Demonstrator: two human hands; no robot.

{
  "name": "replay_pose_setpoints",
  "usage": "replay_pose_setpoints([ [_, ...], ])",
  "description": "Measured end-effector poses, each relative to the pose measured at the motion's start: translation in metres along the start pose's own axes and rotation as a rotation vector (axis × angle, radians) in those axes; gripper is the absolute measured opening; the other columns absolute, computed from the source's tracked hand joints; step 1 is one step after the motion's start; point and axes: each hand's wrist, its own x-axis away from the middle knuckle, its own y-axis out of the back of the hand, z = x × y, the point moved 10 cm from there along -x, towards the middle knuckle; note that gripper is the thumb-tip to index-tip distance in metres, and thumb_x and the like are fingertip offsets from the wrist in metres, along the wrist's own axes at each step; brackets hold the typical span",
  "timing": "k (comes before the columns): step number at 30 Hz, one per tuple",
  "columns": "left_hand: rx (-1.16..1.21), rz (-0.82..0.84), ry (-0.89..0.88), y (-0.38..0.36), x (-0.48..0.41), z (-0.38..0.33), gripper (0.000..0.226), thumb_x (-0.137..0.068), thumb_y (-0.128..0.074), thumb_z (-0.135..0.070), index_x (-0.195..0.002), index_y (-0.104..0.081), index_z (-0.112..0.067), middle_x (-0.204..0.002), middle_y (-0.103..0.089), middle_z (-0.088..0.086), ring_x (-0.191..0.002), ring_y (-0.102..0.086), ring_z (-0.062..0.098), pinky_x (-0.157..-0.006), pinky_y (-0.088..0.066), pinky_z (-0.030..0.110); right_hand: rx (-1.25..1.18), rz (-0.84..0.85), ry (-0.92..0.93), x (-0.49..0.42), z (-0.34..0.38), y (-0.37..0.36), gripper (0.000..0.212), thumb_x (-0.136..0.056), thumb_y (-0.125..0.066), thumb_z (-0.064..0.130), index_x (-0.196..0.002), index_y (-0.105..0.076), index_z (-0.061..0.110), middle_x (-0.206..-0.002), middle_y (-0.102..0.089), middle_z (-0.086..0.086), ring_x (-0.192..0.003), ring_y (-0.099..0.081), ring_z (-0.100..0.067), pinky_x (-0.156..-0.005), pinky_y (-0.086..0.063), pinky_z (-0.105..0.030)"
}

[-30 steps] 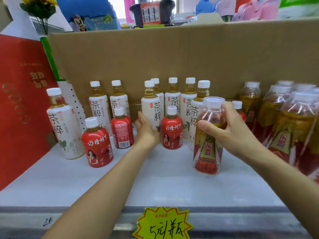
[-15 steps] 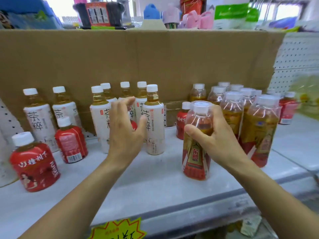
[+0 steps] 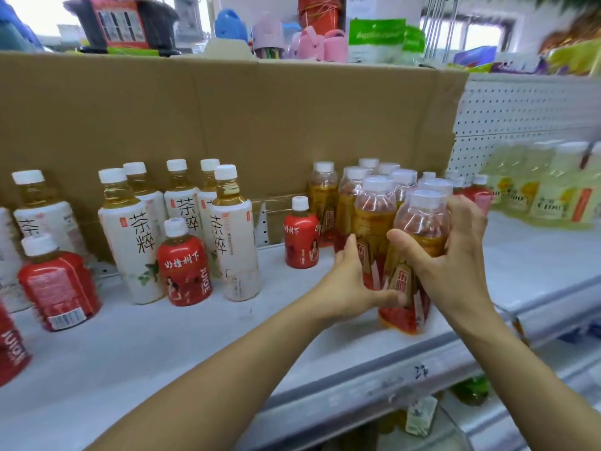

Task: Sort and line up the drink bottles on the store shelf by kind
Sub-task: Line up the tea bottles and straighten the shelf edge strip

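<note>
1. Now my right hand is wrapped round the amber bottle, thumb in front and fingers behind. It stands up straight near the front edge of the shelf.
2. My left hand is curled round the low part of a second amber bottle just beside it. My thumb reaches across to the first bottle's label.
3. Both bottles have white caps. Each holds a golden-brown drink that does not fill the clear top part.
4. Right behind them stands a tight group of the same amber bottles, touching each other.
5. One small red juice bottle stands just left of that group, near the back.
6. Further left are tall white tea bottles with yellow tea showing in their necks. More red juice bottles are mixed in among them.
7. Off to the right, pale yellow bottles stand together, but they look blurry.
8. The shelf is white, and a brown cardboard wall runs along its back. A white board with holes is next to the cardboard.
9. Pink and blue shop things sit above the cardboard, too blurry to name.
</note>
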Motion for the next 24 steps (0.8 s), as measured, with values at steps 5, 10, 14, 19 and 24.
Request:
replay_pose_setpoints([
  [5,0.021,-0.050,-0.002,0.007,0.006,-0.004,0.115,-0.059,-0.084,-0.059,-0.149,-0.014,-0.048,-0.154,-0.034,-0.009,-0.139,-0.037,0.012,-0.117,-0.033,0.044,-0.019,0.002,-0.006,-0.010,-0.010,-0.002,0.076,-0.071,-0.065,0.060,-0.133,-0.036,0.026,-0.134,-0.038,0.000,-0.125,-0.041,-0.022,-0.100,-0.044,-0.051],
  [10,-0.265,-0.235,-0.097,0.049,0.053,-0.022,0.088,-0.087,-0.073,-0.039,-0.156,-0.020,-0.026,-0.157,-0.030,-0.007,-0.140,-0.035,0.009,-0.117,-0.034,0.035,0.116,-0.183,0.240,0.005,0.031,0.002,0.082,-0.082,-0.066,0.046,-0.143,-0.028,0.006,-0.152,-0.025,-0.018,-0.141,-0.024,-0.031,-0.114,-0.027,-0.052],
  [14,-0.342,-0.582,-0.274,0.112,0.101,-0.031,0.048,-0.091,-0.071,-0.026,-0.135,-0.053,-0.023,-0.126,-0.060,-0.009,-0.113,-0.054,0.002,-0.095,-0.047,0.019,0.081,-0.056,0.633,0.026,0.110,-0.046,0.055,-0.090,-0.060,0.028,-0.136,-0.045,0.001,-0.145,-0.041,-0.021,-0.135,-0.035,-0.033,-0.116,-0.027,-0.039],
  [19,-0.285,-1.101,-0.210,0.204,0.154,0.009,0.040,-0.091,-0.066,-0.020,-0.127,-0.050,-0.026,-0.120,-0.044,-0.014,-0.120,-0.046,0.010,-0.102,-0.047,0.032,-0.079,0.411,0.095,-0.001,0.061,-0.166,0.063,-0.089,-0.066,0.029,-0.143,-0.039,0.013,-0.146,-0.036,-0.007,-0.134,-0.034,-0.026,-0.113,-0.032,-0.042],
  [24,-0.050,-1.004,0.130,0.243,0.132,0.068,0.065,-0.098,-0.058,-0.023,-0.154,-0.024,-0.027,-0.154,-0.036,-0.006,-0.143,-0.032,0.016,-0.116,-0.028,0.043,-0.220,0.476,-0.351,-0.031,0.004,-0.223,0.077,-0.092,-0.060,0.045,-0.152,-0.022,0.017,-0.153,-0.034,-0.008,-0.140,-0.033,-0.031,-0.113,-0.032,-0.053],
])
